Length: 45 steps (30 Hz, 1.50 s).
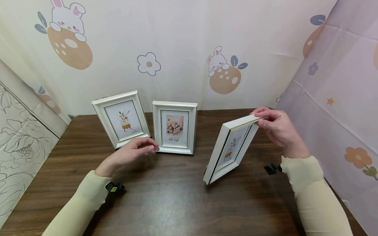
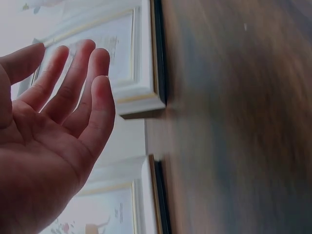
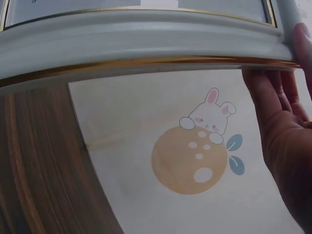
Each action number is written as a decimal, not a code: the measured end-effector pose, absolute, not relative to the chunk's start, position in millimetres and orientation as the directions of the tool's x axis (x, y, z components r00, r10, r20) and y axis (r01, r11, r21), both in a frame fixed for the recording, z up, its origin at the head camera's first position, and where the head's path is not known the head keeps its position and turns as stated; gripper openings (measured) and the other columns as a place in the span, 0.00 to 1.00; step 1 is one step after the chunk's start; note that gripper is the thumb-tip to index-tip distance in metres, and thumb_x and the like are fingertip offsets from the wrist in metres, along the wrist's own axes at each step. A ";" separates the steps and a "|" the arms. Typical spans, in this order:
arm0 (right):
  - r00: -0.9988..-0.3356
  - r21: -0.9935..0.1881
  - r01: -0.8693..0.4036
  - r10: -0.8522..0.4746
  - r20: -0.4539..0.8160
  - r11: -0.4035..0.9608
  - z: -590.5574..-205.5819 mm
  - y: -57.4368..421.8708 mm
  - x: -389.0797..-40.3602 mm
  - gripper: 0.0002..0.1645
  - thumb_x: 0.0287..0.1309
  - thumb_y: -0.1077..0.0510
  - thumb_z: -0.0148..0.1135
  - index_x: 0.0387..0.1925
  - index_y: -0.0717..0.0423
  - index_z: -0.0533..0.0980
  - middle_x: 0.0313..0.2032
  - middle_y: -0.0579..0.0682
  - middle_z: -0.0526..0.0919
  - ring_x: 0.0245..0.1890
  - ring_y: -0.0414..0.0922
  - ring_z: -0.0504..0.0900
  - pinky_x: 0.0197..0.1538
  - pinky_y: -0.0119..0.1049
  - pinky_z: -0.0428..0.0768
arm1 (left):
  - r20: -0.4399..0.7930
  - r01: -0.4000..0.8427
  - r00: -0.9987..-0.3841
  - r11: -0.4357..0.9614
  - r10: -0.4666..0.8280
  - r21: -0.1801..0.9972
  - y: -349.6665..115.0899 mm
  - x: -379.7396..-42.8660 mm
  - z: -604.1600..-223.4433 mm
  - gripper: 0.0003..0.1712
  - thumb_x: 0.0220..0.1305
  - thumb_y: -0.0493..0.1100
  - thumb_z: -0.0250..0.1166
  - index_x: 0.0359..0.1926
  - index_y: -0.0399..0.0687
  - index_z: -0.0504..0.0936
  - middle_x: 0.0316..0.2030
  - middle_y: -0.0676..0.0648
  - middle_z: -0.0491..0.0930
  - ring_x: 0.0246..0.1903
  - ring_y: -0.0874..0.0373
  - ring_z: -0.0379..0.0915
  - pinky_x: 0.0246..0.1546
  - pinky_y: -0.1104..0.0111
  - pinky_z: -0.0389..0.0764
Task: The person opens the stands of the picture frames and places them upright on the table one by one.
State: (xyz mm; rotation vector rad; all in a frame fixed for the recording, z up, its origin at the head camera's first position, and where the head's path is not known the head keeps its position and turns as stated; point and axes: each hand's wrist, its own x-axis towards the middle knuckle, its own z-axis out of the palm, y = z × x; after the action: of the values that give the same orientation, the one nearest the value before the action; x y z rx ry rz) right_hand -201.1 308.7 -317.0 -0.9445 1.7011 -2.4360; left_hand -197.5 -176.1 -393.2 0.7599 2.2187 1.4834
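My right hand (image 1: 277,129) pinches the upper right corner of a white picture frame (image 1: 231,150) with a plant print. That frame is tilted, its lower corner low over the table; contact with the wood is unclear. In the right wrist view, its gold-lined edge (image 3: 146,41) crosses the top, with the fingers beneath and the thumb in front. My left hand (image 1: 130,152) hovers before two standing white frames, its fingers loosely bent and holding nothing. The left frame (image 1: 125,119) shows a potted plant and stands angled; the middle frame (image 1: 176,127) shows pink flowers and faces forward.
The dark wooden table (image 1: 168,196) extends under both hands. Behind it hangs a pale curtain (image 1: 177,39) printed with rabbits and flowers. Similar cloth (image 1: 339,114) closes off the right side, and a white panel with line-drawn flowers (image 1: 23,147) stands on the left.
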 end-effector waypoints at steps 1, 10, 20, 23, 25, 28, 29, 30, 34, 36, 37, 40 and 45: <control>-0.803 -0.846 -0.304 -0.361 0.475 -0.437 -318.2 309.0 -202.8 0.13 0.54 0.80 0.53 0.42 0.76 0.77 0.45 0.60 0.75 0.42 0.48 0.76 0.39 0.31 0.79 | -0.009 0.226 -0.785 0.299 0.619 0.927 -173.9 -196.9 -393.3 0.13 0.69 0.46 0.55 0.48 0.45 0.77 0.44 0.35 0.78 0.46 0.39 0.73 0.47 0.49 0.73; -0.710 -0.749 -0.168 -0.448 0.543 -0.641 -325.8 308.7 -218.4 0.13 0.55 0.77 0.55 0.44 0.76 0.76 0.47 0.64 0.74 0.46 0.52 0.75 0.44 0.36 0.79 | 0.000 0.206 -0.735 0.223 0.678 0.953 -156.6 -191.1 -392.3 0.13 0.69 0.42 0.55 0.48 0.40 0.77 0.45 0.32 0.76 0.46 0.35 0.72 0.47 0.50 0.75; -0.611 -0.643 -0.036 -0.493 0.620 -0.765 -334.3 304.3 -230.6 0.12 0.60 0.75 0.49 0.43 0.74 0.76 0.47 0.65 0.74 0.48 0.59 0.76 0.54 0.52 0.73 | 0.030 0.274 -0.696 0.226 0.718 0.935 -142.8 -187.3 -390.0 0.12 0.69 0.40 0.55 0.49 0.39 0.77 0.45 0.35 0.78 0.45 0.38 0.74 0.47 0.52 0.75; -0.622 -0.648 -0.031 -0.492 0.609 -0.761 -334.6 302.7 -231.2 0.13 0.61 0.75 0.48 0.42 0.72 0.78 0.46 0.63 0.75 0.47 0.58 0.77 0.52 0.51 0.74 | 0.035 0.298 -0.667 0.223 0.744 0.928 -134.1 -183.4 -386.6 0.12 0.69 0.42 0.55 0.49 0.42 0.77 0.45 0.38 0.79 0.47 0.42 0.74 0.49 0.57 0.75; -0.644 -0.658 -0.027 -0.490 0.588 -0.753 -334.0 300.6 -231.3 0.14 0.61 0.75 0.47 0.41 0.70 0.79 0.45 0.62 0.76 0.45 0.57 0.77 0.51 0.50 0.75 | 0.035 0.308 -0.646 0.218 0.762 0.926 -127.5 -180.5 -383.4 0.11 0.69 0.43 0.55 0.49 0.45 0.77 0.45 0.41 0.79 0.48 0.43 0.74 0.50 0.61 0.74; -0.676 -0.672 -0.022 -0.484 0.556 -0.740 -332.6 297.0 -231.9 0.14 0.61 0.74 0.48 0.38 0.67 0.81 0.43 0.60 0.77 0.43 0.55 0.77 0.49 0.49 0.75 | 0.031 0.316 -0.623 0.216 0.781 0.924 -118.3 -177.2 -378.9 0.11 0.69 0.45 0.55 0.48 0.50 0.78 0.45 0.44 0.80 0.48 0.45 0.75 0.50 0.65 0.74; -0.685 -0.676 -0.024 -0.480 0.548 -0.737 -332.1 295.7 -232.3 0.14 0.61 0.74 0.48 0.38 0.67 0.81 0.43 0.60 0.77 0.43 0.55 0.77 0.49 0.49 0.75 | 0.029 0.322 -0.618 0.219 0.785 0.921 -115.2 -176.6 -377.9 0.10 0.69 0.45 0.55 0.48 0.51 0.78 0.45 0.45 0.80 0.47 0.45 0.75 0.50 0.66 0.74; -0.694 -0.676 -0.021 -0.476 0.540 -0.736 -331.7 294.1 -233.0 0.14 0.61 0.74 0.49 0.37 0.67 0.81 0.42 0.60 0.77 0.42 0.55 0.77 0.48 0.48 0.75 | 0.029 0.324 -0.613 0.217 0.789 0.921 -112.3 -176.2 -377.3 0.11 0.69 0.45 0.55 0.48 0.50 0.78 0.45 0.46 0.80 0.47 0.45 0.75 0.50 0.65 0.74; -0.724 -0.678 -0.006 -0.465 0.510 -0.735 -331.1 289.1 -236.8 0.15 0.61 0.75 0.46 0.35 0.68 0.81 0.40 0.59 0.78 0.40 0.54 0.77 0.46 0.47 0.76 | 0.025 0.346 -0.591 0.225 0.806 0.911 -100.3 -175.1 -376.5 0.12 0.68 0.45 0.56 0.48 0.47 0.79 0.44 0.48 0.80 0.46 0.49 0.76 0.48 0.64 0.75; -0.725 -0.675 0.005 -0.468 0.506 -0.738 -332.0 287.6 -239.2 0.16 0.61 0.75 0.46 0.35 0.69 0.81 0.40 0.59 0.78 0.39 0.54 0.78 0.46 0.47 0.76 | 0.032 0.359 -0.574 0.216 0.818 0.908 -93.0 -174.4 -376.8 0.12 0.68 0.45 0.57 0.48 0.47 0.79 0.44 0.47 0.80 0.45 0.52 0.76 0.48 0.63 0.75; -0.724 -0.673 0.009 -0.469 0.506 -0.740 -332.9 287.1 -240.5 0.16 0.61 0.76 0.45 0.35 0.69 0.81 0.40 0.59 0.78 0.39 0.54 0.78 0.46 0.47 0.77 | 0.035 0.373 -0.564 0.216 0.825 0.903 -88.5 -174.0 -377.5 0.11 0.68 0.45 0.57 0.47 0.49 0.79 0.43 0.48 0.81 0.44 0.54 0.76 0.48 0.63 0.75; -0.693 -0.661 0.028 -0.491 0.528 -0.750 -336.3 287.0 -245.1 0.14 0.60 0.76 0.48 0.36 0.69 0.81 0.41 0.60 0.78 0.41 0.55 0.78 0.48 0.47 0.77 | 0.037 0.405 -0.533 0.216 0.845 0.889 -71.9 -169.3 -376.7 0.11 0.68 0.45 0.56 0.48 0.49 0.79 0.44 0.47 0.80 0.45 0.59 0.75 0.49 0.65 0.74; -0.643 -0.655 0.021 -0.513 0.569 -0.755 -341.0 289.6 -253.4 0.10 0.59 0.75 0.52 0.38 0.71 0.79 0.44 0.62 0.77 0.44 0.56 0.78 0.51 0.48 0.76 | 0.055 0.456 -0.499 0.208 0.865 0.865 -43.6 -165.1 -387.3 0.11 0.68 0.48 0.56 0.47 0.53 0.79 0.43 0.58 0.80 0.43 0.67 0.74 0.46 0.71 0.74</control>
State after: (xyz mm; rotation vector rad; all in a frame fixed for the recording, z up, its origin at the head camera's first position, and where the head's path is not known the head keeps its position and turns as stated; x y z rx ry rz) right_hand -253.4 289.6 -341.0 -1.1233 0.8954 -2.4340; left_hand -165.1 -43.6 -387.3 1.2232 2.0433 1.2253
